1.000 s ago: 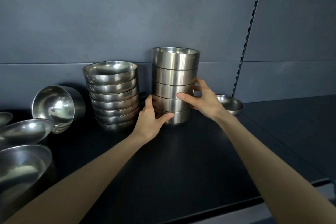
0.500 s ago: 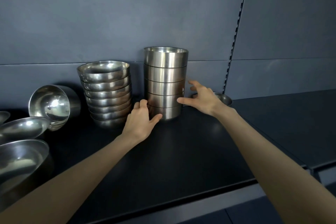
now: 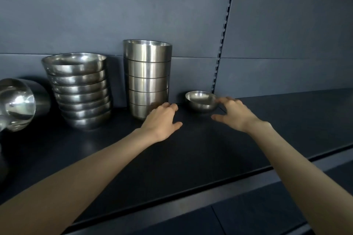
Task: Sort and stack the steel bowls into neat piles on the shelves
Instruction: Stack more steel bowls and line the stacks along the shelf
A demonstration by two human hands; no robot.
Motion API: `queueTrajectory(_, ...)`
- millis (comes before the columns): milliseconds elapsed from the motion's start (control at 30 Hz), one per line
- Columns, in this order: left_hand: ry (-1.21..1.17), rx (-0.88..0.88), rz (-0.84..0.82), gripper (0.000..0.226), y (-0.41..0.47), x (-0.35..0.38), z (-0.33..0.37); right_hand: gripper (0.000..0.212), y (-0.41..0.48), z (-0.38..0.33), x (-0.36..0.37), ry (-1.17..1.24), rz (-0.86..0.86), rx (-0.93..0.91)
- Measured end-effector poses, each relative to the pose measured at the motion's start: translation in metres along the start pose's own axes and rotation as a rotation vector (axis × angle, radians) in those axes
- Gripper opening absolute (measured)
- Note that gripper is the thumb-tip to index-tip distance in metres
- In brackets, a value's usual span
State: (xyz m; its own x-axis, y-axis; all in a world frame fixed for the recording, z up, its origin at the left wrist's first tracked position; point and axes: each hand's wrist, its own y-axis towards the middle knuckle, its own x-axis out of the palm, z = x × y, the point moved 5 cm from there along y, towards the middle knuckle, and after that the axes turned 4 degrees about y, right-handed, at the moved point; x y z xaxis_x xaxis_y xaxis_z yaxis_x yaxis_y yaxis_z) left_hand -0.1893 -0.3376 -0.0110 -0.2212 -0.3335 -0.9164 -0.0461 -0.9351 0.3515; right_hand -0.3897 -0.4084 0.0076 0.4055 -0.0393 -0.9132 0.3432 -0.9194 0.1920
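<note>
Let go of the tall stack of straight-sided brushed steel bowls (image 3: 147, 78), clasped from both sides a second ago and now standing free and upright at the back of the dark matte shelf (image 3: 191, 149), just beside the pile of wider rounded steel bowls (image 3: 80, 91). With the left hand (image 3: 162, 120) loose and empty at the stack's foot, touching it or not impossible to tell. With the right hand (image 3: 235, 114) shifted across to the small shallow round steel bowl (image 3: 200, 101), fingers spread, tips at its near rim, not yet closed round anything. Seemingly done with that pile; probably time to find the lone bowl a matching one.
</note>
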Motion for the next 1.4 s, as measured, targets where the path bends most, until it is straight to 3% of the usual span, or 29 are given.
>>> queueTrajectory(200,-0.181,-0.121,-0.069,0.071,0.052,0.038,0.004,0.063,0.029,0.031,0.009,0.067,0.016,0.035)
queueTrajectory(300,-0.320,-0.164,-0.098,0.084,0.073,0.055,0.002,0.074,0.043,0.047,0.016,0.205,0.030,0.075)
queueTrajectory(467,-0.465,-0.170,-0.113,0.075,0.097,0.074,-0.001,0.086,0.060,0.064,0.027,0.390,0.068,0.107)
queueTrajectory(633,-0.546,-0.181,-0.099,0.073,0.107,0.083,-0.002,0.042,0.064,0.066,0.031,0.582,0.076,0.102)
queueTrajectory(767,-0.651,-0.165,-0.049,0.065,0.102,0.075,-0.001,0.045,0.057,0.058,0.024,0.714,0.107,0.071)
queueTrajectory(867,-0.751,-0.118,0.006,0.060,0.087,0.057,0.008,0.066,0.043,0.047,0.010,0.780,0.169,0.028)
queueTrajectory(1067,-1.030,-0.099,0.069,0.059,0.034,0.010,0.023,0.082,-0.013,0.006,-0.024,0.932,0.288,-0.065)
queueTrajectory(1267,-1.121,-0.105,0.218,0.060,-0.045,-0.050,0.012,0.073,-0.070,-0.058,-0.036,1.066,0.270,-0.198)
queueTrajectory(1400,-1.130,-0.121,0.323,0.051,-0.103,-0.089,-0.013,0.055,-0.095,-0.115,-0.030,1.118,0.197,-0.278)
